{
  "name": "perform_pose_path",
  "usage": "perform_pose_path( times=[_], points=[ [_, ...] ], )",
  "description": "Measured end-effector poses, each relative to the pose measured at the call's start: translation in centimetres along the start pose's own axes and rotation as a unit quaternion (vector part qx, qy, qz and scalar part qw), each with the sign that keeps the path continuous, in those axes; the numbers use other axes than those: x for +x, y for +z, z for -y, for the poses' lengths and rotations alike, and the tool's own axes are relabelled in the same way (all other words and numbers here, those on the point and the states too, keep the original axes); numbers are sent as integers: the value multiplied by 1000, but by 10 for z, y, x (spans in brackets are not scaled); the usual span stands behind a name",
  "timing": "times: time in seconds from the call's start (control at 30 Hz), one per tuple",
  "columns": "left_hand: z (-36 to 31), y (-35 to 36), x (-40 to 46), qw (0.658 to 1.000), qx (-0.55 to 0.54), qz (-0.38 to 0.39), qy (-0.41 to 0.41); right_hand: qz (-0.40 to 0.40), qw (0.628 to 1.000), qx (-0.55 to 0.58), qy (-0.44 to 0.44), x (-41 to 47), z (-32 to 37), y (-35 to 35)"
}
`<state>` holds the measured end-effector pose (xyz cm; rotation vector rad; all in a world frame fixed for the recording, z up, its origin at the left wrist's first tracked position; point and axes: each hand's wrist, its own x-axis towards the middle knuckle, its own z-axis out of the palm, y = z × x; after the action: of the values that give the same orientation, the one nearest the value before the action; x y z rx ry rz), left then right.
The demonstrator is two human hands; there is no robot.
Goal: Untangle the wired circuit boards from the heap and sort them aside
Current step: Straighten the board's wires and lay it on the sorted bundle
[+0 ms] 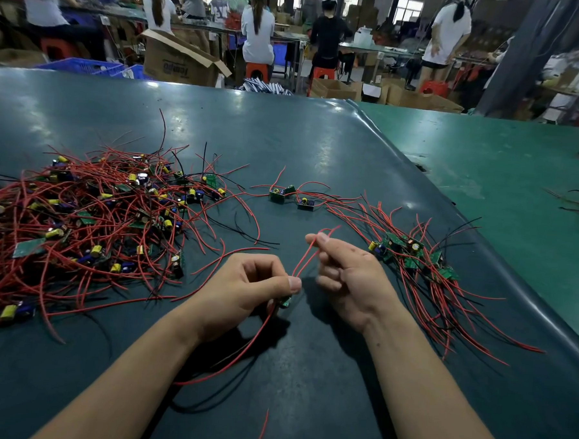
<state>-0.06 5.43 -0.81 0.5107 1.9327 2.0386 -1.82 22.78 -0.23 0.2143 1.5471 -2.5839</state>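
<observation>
The left hand (251,284) was curled around a small green circuit board (285,302), only a corner of it showing below the thumb, and pinched its red wires (304,257) where they rose toward the right hand (342,269). The right hand pinched the upper part of those same wires between thumb and forefinger, its other fingers loosely curled. More of the board's red leads trailed down past the left wrist onto the dark green mat (319,143). To the left lay the heap (90,215), a dense tangle of red and black wires with boards and yellow capacitors buried in it, its strands reaching close to the left hand. To the right, just beside the right hand, sat the sorted pile (410,256), boards together and wires fanned toward the table edge. Two loose boards (291,196) lay between the heaps, farther back. Beyond the table, people (258,29) sat on stools at benches among cardboard boxes (179,59).
</observation>
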Motion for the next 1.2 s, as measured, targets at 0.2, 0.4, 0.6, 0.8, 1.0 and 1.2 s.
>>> perform_pose_path(
  times=[0.2, 0.4, 0.6, 0.8, 1.0, 1.2],
  points=[
    [-2, 5, -1, 1000, 27, -9, 11, 91, 993, -24, 75, -4, 0, -4],
    [-2, 2, -1, 1000, 23, 5, 10, 50, 997, -26, 42, -2, -2, -3],
    [-4, -2, -2, 999, 24, 38, -8, -122, 968, -157, -151, 7, -4, -11],
    [-1, -4, -1, 999, -16, 26, -30, -162, 853, -359, -343, 5, -8, -8],
    [-1, -5, -2, 998, -48, 29, -33, -187, 897, -264, -300, 9, -7, -6],
    [-1, -3, -1, 998, -59, 27, -25, -175, 941, -134, -255, 7, -3, -6]
  ],
)
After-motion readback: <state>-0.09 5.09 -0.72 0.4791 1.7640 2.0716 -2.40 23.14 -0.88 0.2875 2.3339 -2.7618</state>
